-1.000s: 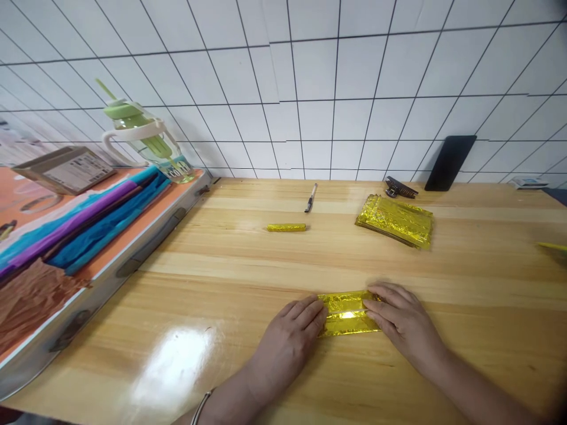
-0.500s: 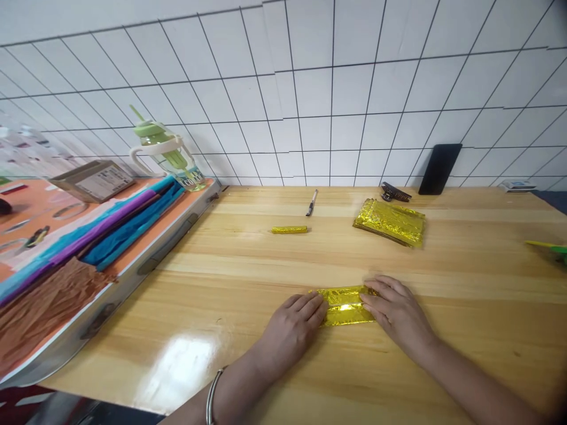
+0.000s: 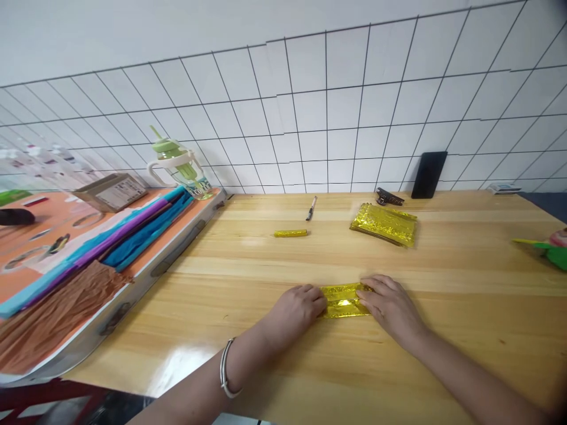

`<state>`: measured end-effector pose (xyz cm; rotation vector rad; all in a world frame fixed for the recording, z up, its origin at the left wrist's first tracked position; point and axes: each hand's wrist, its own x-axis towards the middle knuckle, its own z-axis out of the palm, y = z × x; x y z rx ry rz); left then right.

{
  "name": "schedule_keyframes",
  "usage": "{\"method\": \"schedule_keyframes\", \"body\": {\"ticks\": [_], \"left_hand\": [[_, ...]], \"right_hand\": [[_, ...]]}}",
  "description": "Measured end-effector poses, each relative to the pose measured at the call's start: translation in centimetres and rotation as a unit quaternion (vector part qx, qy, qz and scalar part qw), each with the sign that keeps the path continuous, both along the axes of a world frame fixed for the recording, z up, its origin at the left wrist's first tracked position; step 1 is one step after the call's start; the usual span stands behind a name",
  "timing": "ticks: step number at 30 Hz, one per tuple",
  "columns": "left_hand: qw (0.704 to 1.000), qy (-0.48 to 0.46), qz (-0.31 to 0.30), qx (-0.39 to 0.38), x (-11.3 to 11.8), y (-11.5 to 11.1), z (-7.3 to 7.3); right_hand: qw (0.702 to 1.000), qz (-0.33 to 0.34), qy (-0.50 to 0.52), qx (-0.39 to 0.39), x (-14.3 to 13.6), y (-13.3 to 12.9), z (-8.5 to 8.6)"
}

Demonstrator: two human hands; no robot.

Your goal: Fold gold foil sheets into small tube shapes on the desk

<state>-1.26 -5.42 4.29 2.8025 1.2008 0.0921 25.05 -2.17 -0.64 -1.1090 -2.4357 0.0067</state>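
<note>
Gold foil strip [image 3: 343,300], flat on the table [image 3: 221,265] between your left hand [image 3: 296,309] and right hand [image 3: 390,306], looks light, slick and easily creased, best held by its ends, where your fingers [image 3: 317,297] rest, pinching or not I cannot tell.

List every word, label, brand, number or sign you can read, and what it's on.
No text is legible.
Green-lidded bottle: large lettering near the base, too blurred to read.
Cardboard box: print on its side, too small to read.
Gold foil: no readable lettering.
</note>
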Motion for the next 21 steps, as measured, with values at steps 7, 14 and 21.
{"method": "schedule_keyframes", "body": {"ticks": [7,14,21], "left_hand": [[1.000,-0.002,-0.005,0.002,0.3,1.1,0.7],[1.000,0.014,-0.024,0.007,1.2,0.2,1.3],[0.997,-0.074,-0.006,0.005,3.0,-0.3,-0.8]], "right_hand": [[1.000,0.001,0.008,-0.001,0.1,-0.1,0.1],[1.000,-0.002,0.004,0.000,0.1,-0.1,0.1],[1.000,-0.011,-0.007,-0.004,0.1,-0.2,-0.1]]}}
